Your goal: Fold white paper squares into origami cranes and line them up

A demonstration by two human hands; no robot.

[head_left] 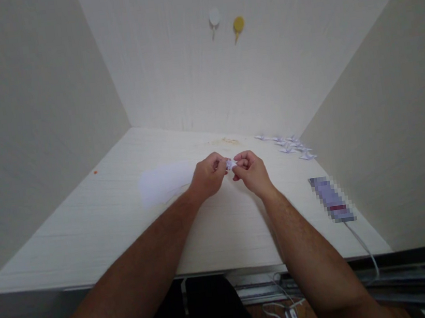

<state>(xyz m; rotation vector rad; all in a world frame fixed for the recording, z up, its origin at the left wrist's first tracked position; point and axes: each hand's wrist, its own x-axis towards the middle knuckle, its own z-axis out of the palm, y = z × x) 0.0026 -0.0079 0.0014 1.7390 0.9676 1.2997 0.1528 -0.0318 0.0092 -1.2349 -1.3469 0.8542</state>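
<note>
A small piece of folded white paper [230, 164] is held between my two hands above the middle of the table. My left hand [210, 174] pinches its left side, fingers curled. From the other side, my right hand [251, 170] grips it between thumb and fingers. The exact folds are too small to make out. Beside my left hand, white sheet paper [164, 182] lies flat on the table, partly covered by the hand and forearm.
Several small folded paper pieces [291, 146] lie at the back right. A pixelated, phone-like device [331, 198] with a cable [360, 241] rests near the right wall. Two round hooks, white [214, 17] and yellow [238, 24], are on the back wall. An orange speck [96, 172] is at left.
</note>
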